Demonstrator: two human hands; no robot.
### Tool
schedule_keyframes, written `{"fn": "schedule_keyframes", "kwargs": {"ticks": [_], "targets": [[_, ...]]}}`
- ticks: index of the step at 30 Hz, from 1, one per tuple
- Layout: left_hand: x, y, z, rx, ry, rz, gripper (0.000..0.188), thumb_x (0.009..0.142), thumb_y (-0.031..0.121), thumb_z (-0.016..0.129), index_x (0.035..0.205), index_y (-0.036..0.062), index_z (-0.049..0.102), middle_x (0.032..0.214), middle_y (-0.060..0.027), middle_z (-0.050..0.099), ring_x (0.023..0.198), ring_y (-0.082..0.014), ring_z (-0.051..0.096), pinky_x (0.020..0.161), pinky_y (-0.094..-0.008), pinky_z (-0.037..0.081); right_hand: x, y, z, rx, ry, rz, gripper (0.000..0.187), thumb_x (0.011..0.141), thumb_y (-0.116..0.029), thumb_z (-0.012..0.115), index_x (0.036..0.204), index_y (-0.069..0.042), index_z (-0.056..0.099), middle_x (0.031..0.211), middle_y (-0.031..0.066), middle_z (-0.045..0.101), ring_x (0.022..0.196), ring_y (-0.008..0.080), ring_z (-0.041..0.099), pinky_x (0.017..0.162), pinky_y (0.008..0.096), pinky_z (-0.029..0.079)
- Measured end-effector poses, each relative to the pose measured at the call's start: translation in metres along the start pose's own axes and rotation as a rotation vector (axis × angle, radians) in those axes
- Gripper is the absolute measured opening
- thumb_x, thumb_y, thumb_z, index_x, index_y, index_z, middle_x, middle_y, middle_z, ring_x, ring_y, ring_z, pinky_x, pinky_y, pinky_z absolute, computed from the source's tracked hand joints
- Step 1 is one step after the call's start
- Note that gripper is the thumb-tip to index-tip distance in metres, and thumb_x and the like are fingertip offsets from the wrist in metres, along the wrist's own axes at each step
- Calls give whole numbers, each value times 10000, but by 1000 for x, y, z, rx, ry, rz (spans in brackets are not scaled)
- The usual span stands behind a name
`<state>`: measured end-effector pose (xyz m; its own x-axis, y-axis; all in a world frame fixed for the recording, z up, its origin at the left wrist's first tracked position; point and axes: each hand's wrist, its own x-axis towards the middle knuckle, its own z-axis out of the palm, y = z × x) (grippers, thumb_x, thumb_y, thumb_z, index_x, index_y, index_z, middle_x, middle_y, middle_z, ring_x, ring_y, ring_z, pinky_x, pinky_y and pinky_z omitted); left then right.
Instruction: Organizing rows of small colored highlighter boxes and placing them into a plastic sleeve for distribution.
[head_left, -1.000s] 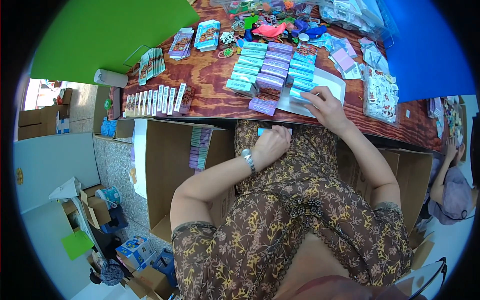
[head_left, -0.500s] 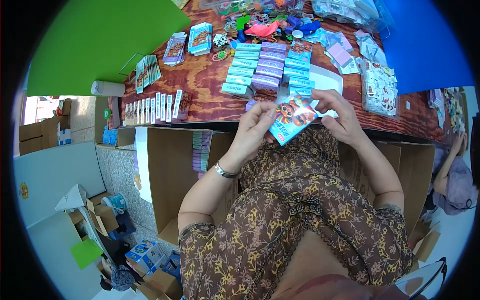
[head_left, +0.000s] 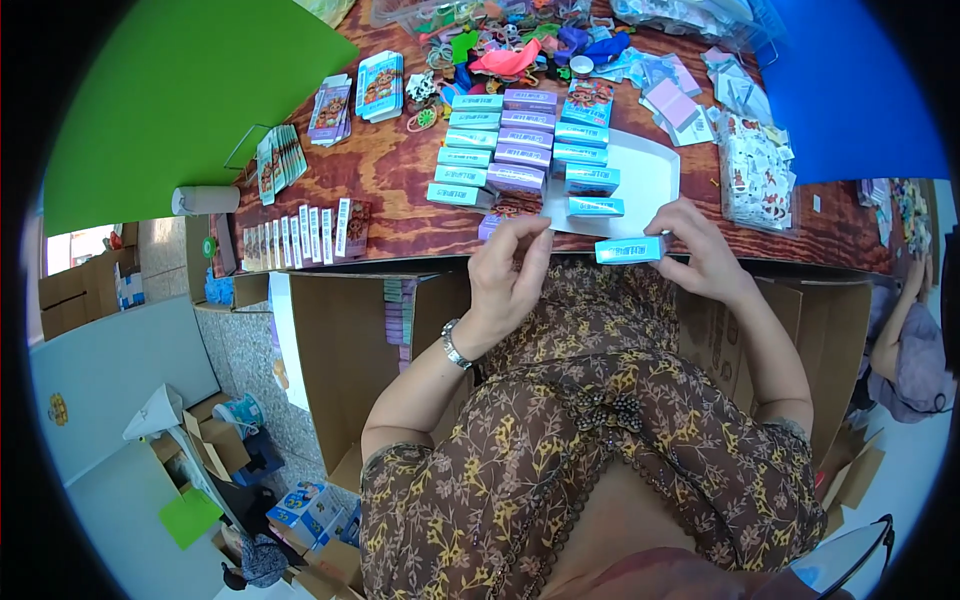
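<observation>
My right hand (head_left: 705, 250) pinches one end of a small light-blue cardboard box (head_left: 628, 250), held on edge over the table's front edge. To its left, my left hand (head_left: 508, 272) is empty, with fingers loosely curled and the thumb a little apart from the index finger. A purple box (head_left: 490, 226) lies just beyond that hand. Farther back, similar boxes stand in rows: teal boxes (head_left: 463, 157), purple boxes (head_left: 522, 155) and blue boxes (head_left: 592, 178). The blue row partly overlaps a white tray (head_left: 650, 165).
A line of upright boxes (head_left: 310, 235) and flat card stacks (head_left: 380, 85) occupy the table's left. Colourful small toys (head_left: 510, 58) lie heaped at the back. At right are pastel cards (head_left: 675, 105) and a bag of printed pieces (head_left: 755, 170). Open cartons (head_left: 350, 340) stand below the table.
The blue box has turned from its picture face onto its edge and moved right. My left hand has let go of it; only my right hand still holds it.
</observation>
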<state>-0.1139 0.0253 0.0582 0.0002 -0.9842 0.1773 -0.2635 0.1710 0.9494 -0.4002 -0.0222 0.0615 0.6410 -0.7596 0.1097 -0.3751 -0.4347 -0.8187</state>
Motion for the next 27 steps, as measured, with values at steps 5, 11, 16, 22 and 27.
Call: {"fn": "schedule_keyframes", "kwargs": {"ticks": [5, 11, 16, 22, 27], "targets": [[-4, -7, 13, 147, 13, 224, 224, 880, -1, 674, 1096, -11, 616, 958, -132, 648, 763, -179, 646, 655, -282, 523, 6, 27, 42, -198, 231, -40, 324, 768, -59, 755, 1058, -38, 610, 992, 109, 631, 924, 305, 629, 787, 383, 500], [1, -29, 31, 555, -145, 682, 420, 784, 12, 721, 1193, 95, 675, 1185, -165, 586, 918, -302, 629, 725, -340, 538, 23, 41, 86, -270, 444, -71, 619, 759, -21, 767, 1295, -74, 462, 1003, 153, 591, 862, 346, 624, 702, 417, 523], [7, -43, 34, 885, -144, 742, 473, 839, 101, 592, 1311, 133, 607, 1284, -165, 546, 924, -246, 581, 691, -317, 502, 23, 40, 68, -264, 316, -59, 702, 777, -81, 767, 1397, -77, 439, 956, 142, 610, 818, 312, 638, 684, 400, 529], [8, -37, 35, 998, -174, 802, 474, 850, 140, 556, 1322, 127, 588, 1268, -150, 563, 911, -214, 564, 630, -280, 458, 104, 83, -7, -258, 479, 128, 369, 944, -210, 609, 1284, -72, 576, 948, 124, 677, 816, 260, 662, 734, 360, 517], [13, -31, 33, 1030, -217, 782, 492, 857, 143, 563, 1349, 148, 577, 1242, -128, 578, 921, -224, 569, 666, -297, 472, 179, 134, -18, -463, 178, 565, 612, 891, -499, 640, 1368, -135, 517, 1050, 168, 699, 913, 321, 682, 784, 429, 514]]}}
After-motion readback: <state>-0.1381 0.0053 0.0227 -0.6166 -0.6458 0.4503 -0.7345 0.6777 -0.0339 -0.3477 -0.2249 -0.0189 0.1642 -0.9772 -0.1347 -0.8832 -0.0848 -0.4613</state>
